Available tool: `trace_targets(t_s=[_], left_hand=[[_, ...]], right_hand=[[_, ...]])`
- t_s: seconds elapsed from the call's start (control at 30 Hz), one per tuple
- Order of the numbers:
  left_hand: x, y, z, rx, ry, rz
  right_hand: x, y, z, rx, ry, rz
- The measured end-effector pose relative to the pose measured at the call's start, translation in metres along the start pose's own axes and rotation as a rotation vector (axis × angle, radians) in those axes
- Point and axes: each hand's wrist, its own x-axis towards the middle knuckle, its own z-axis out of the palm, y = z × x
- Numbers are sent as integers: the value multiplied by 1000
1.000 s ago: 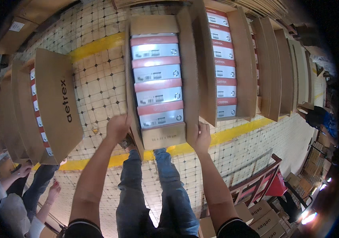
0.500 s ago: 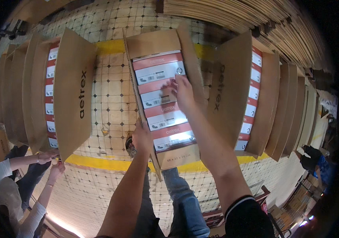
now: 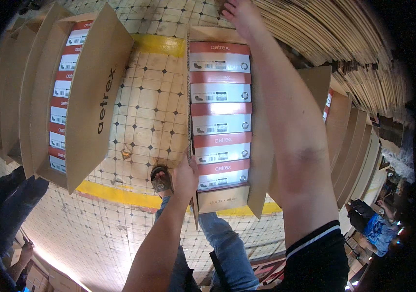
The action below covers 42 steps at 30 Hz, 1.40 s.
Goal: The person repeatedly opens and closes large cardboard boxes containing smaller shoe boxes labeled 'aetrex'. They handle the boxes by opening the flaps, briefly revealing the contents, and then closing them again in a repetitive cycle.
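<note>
In front of me stands an open cardboard carton (image 3: 223, 198), its flaps raised. It holds a column of shoe boxes (image 3: 221, 119), white with red lids and small labels on their ends. My left hand (image 3: 186, 176) is closed on the carton's left edge near its front corner; some of its fingers are hidden behind the cardboard. My right hand (image 3: 245, 18) is stretched past the carton's far right corner, at the top of the view. Its visible fingers are extended and hold nothing I can see. My right forearm covers part of the right flap.
To the left, another open carton (image 3: 100, 97) of shoe boxes heads a row of cartons; a similar row (image 3: 346, 131) runs on the right. Flat cardboard sheets (image 3: 334, 34) are stacked at the far right. Yellow tape (image 3: 120, 193) crosses the tiled floor. People stand at both sides.
My right hand has left the shoe boxes and moved out beyond the carton's far end. The carton now appears straighter and further right. The person's hands at the left carton are gone from it.
</note>
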Motion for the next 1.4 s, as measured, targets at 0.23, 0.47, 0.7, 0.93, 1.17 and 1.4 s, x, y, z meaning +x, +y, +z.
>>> trace_targets(t_s=[0.23, 0.47, 0.7, 0.93, 1.17, 1.4], left_hand=[[2, 3, 0, -2, -18, 16], [-2, 4, 4, 60, 54, 52], [-11, -5, 14, -21, 46, 52], [-182, -68, 53, -222, -175, -151], [-180, -113, 105, -535, -128, -496], [-168, -83, 15, -359, -138, -321]], right_hand=[[-310, 53, -64, -774, -62, 193], [-489, 83, -142, -1458, -925, 387], [-640, 25, -171, -1158, -669, 807], [-615, 11, -236, -1000, 269, 485], [-558, 48, -265, -843, -61, 1060], [-531, -33, -221, -828, -220, 769]])
